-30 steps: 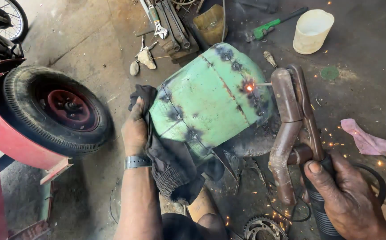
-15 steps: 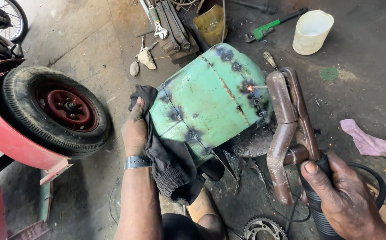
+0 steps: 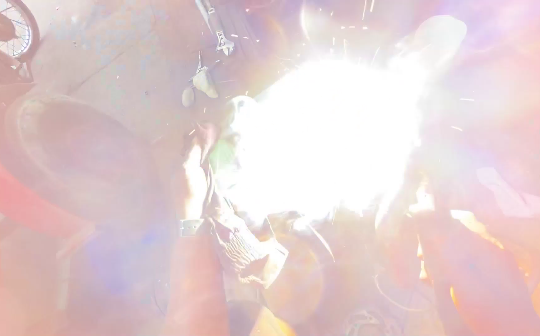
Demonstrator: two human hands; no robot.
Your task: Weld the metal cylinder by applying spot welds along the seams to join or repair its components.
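One huge white flare [image 3: 332, 134] hides the work; your left hand [image 3: 196, 165] lies on a dark cloth [image 3: 245, 249] beside it, fingers' state unreadable. Sparks could burn skin or cloth.

a blinding white flare [image 3: 332, 134] fills the middle of the view and washes everything pink. the left hand [image 3: 196, 168] rests at the flare's edge, pressed against a dark cloth [image 3: 239, 249], with a watch [image 3: 192, 227] on the wrist. the right hand [image 3: 469, 274] is a blur at lower right; its grip cannot be made out. a tyre [image 3: 77, 162] lies at left, a wrench [image 3: 217, 31] on the floor above.
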